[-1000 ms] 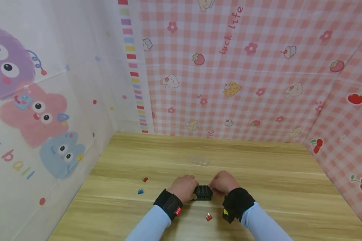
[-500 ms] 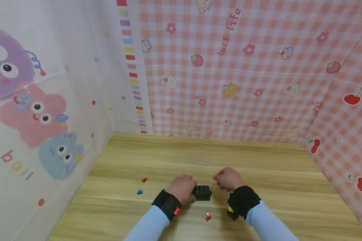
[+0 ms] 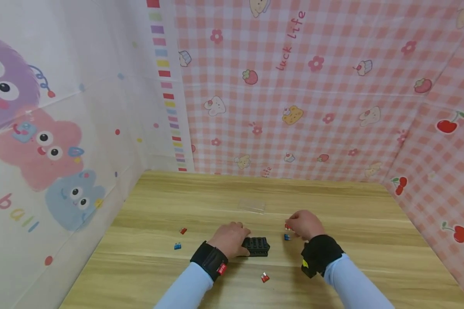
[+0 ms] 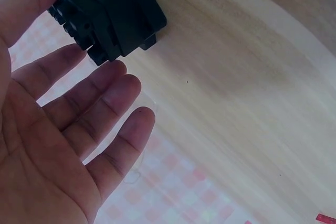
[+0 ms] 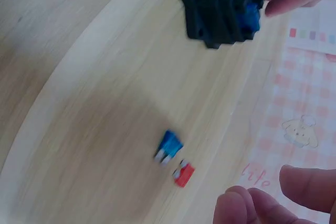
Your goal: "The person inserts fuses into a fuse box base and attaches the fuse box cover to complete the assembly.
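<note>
My left hand (image 3: 229, 240) holds a black fuse box (image 3: 257, 246) from its left side, thumb on one face and fingertips on the other. Metal contacts show on the box (image 4: 118, 11) in the left wrist view; a blue fuse (image 5: 249, 20) sits in it in the right wrist view. Right of the box, my right hand (image 3: 306, 224) hovers by two small blade fuses on the table, one blue (image 3: 287, 237) and one red (image 3: 288, 227). Between the right thumb and fingertips (image 5: 231, 205) there is a gap with nothing in it.
Another red fuse (image 3: 183, 231) and a blue fuse (image 3: 178, 246) lie at the left. One more red fuse (image 3: 264, 277) is in front of the box. Behind it lies a clear plastic cover (image 3: 252, 206). Printed cloth walls (image 3: 294, 141) border the wooden table (image 3: 344, 206).
My right hand has drawn away from the fuse box to the right, and the blue and red fuses beside it have come into sight. The left hand stays on the box.
</note>
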